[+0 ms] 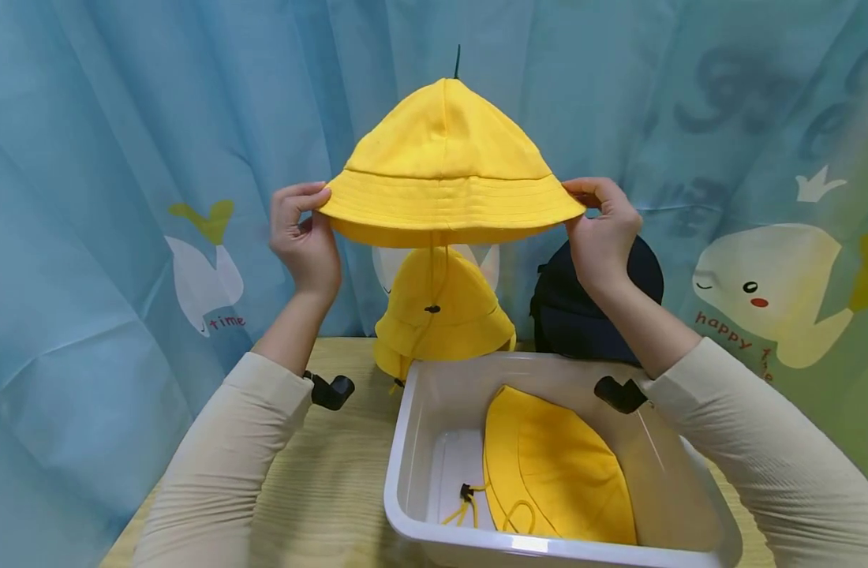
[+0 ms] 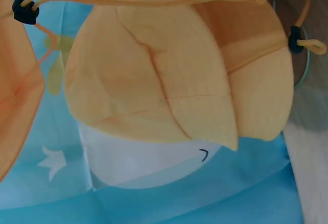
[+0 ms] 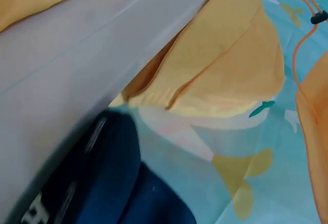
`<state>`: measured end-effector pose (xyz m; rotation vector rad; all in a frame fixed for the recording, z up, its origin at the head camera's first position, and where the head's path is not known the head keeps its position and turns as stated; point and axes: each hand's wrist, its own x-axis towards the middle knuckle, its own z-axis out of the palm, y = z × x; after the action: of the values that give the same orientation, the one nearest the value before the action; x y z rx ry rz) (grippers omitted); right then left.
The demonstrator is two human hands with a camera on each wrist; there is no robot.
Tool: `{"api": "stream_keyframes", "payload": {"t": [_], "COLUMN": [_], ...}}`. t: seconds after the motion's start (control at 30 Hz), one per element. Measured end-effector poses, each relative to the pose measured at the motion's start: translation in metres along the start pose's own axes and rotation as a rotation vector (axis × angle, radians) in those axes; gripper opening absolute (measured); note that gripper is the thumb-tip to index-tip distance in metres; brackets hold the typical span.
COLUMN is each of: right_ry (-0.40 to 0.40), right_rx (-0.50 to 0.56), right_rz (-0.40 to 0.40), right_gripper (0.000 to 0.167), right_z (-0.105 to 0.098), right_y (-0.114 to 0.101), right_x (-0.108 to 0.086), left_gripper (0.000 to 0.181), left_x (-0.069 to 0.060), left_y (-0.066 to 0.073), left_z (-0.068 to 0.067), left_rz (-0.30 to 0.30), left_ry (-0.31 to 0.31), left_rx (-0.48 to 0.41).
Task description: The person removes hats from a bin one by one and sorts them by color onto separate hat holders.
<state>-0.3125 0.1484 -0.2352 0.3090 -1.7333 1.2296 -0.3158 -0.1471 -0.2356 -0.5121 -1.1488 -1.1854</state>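
Up in front of the curtain, both hands hold a yellow bucket hat (image 1: 444,150) level, crown upward, with a dark green stem on top. My left hand (image 1: 308,241) pinches the left end of its brim, while my right hand (image 1: 604,237) pinches the right end. A chin cord with a black toggle (image 1: 432,308) dangles below. Part of the held hat (image 2: 15,90) shows at the left edge of the left wrist view, and its brim (image 3: 318,137) at the right edge of the right wrist view. Neither wrist view shows the hands.
Yellow hats (image 1: 441,308) stand stacked behind a light plastic bin (image 1: 455,386). Another yellow hat (image 1: 562,465) lies folded flat inside the bin, its cord beside it. A dark navy item (image 3: 97,172) with zips stands behind the bin at right. A blue printed curtain (image 1: 121,197) hangs behind.
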Motion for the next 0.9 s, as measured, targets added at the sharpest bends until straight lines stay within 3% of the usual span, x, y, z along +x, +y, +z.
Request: {"api": "stream_keyframes", "payload": {"t": [0.17, 0.37, 0.6, 0.73, 0.9], "right_ry": [0.025, -0.012, 0.025, 0.032, 0.021], "right_rx": [-0.017, 0.063, 0.110, 0.107, 0.102], "right_rz": [0.066, 0.120, -0.039, -0.094, -0.109], "right_gripper": [0.016, 0.012, 0.013, 0.013, 0.014], "right_z": [0.012, 0.020, 0.029, 0.033, 0.040], "right_y": [0.005, 0.010, 0.016, 0.021, 0.034], "right_x": [-0.001, -0.003, -0.005, -0.007, -0.008], "left_gripper": [0.011, 0.011, 0.011, 0.010, 0.009], "left_x": [-0.002, -0.008, -0.010, -0.017, -0.029], "left_y": [-0.004, -0.011, -0.020, -0.026, -0.036], "left_z": [-0.003, -0.009, -0.014, -0.012, -0.009], "left_rz": [0.047, 0.025, -0.110, -0.196, -0.230], "left_ry": [-0.006, -0.017, -0.065, -0.078, -0.093], "left_rx": [0.049, 0.117, 0.294, 0.276, 0.273]}}
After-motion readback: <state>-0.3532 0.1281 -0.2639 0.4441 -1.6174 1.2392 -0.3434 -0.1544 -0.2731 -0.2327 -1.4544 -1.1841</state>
